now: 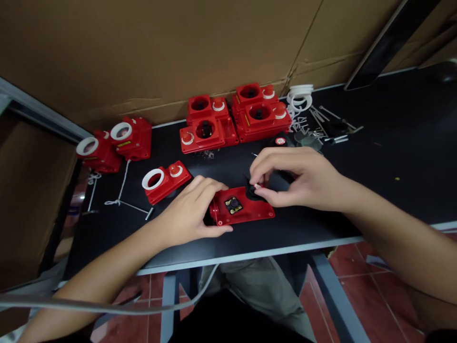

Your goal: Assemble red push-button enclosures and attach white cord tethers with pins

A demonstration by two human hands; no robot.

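An open red housing (246, 212) lies near the table's front edge, with a small black and brass part (233, 205) inside it. My left hand (194, 209) grips the housing's left end, thumb along the front side and fingers over the back. Above the housing's right end, my right hand (300, 178) pinches a small pale and red piece (257, 186) between thumb and fingertips. A black round part (252, 192) sits just under those fingertips, partly hidden. To the left lies a red cover (167, 182) with a white ring and a red button.
Several red boxes (228, 126) stand along the cardboard wall (178, 47). Two more with white rings (121, 131) are at the left, beside a white cord (124, 183) with a metal rod. White rings (300, 97) and loose metal rods (323, 116) lie at the back right.
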